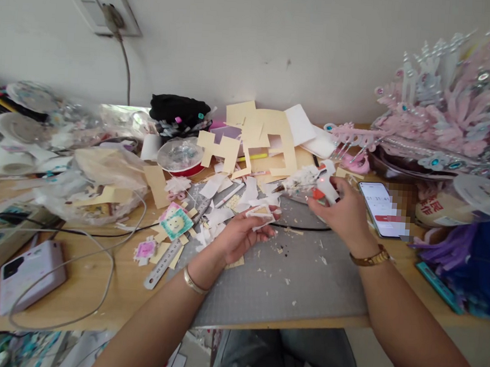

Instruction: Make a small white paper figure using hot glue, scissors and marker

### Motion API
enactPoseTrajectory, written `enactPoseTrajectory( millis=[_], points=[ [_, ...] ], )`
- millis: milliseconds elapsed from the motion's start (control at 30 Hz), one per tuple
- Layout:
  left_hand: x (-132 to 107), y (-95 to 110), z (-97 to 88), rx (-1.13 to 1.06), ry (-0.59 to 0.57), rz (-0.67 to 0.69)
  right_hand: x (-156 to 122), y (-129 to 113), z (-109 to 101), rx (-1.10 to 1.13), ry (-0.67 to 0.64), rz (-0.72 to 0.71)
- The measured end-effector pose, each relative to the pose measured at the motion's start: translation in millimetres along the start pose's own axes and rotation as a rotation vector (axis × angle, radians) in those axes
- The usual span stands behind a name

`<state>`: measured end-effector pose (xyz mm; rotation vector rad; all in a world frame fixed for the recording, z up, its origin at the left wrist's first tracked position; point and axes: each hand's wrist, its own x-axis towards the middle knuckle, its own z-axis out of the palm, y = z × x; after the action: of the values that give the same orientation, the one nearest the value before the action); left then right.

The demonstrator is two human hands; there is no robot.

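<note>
White glue gun (324, 184), partly hidden behind the right hand (344, 210)

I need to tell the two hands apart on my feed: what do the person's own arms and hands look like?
Both are bare, with no gloves or sleeves in view. The left hand has a smooth, pale gold-toned bangle at its wrist; the right hand has a darker gold-toned band that looks linked.

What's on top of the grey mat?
White paper scraps, a black cable and crumbs show on the grey mat. Your left hand hides part of it; anything there can't be seen.
</note>
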<state>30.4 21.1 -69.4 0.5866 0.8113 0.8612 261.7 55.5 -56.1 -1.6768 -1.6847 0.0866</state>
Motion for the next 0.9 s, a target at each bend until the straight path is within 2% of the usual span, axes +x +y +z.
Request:
enactPoseTrajectory(
  millis=[133,267,500,900],
  points=[
    [0,0,2.0,0.000,0.015,-0.001,-14,-14,4,0.052,-0.001,-0.164],
    [-1,-1,2.8,0.001,0.009,0.000,-22,-19,7,-0.049,0.006,-0.263],
    [0,-2,1.1,0.015,-0.003,-0.015,-25,-21,8,-0.190,-0.033,-0.300],
    [-1,-2,2.2,0.011,0.011,-0.006,-25,-20,9,-0.170,-0.001,-0.386]
  ],
)
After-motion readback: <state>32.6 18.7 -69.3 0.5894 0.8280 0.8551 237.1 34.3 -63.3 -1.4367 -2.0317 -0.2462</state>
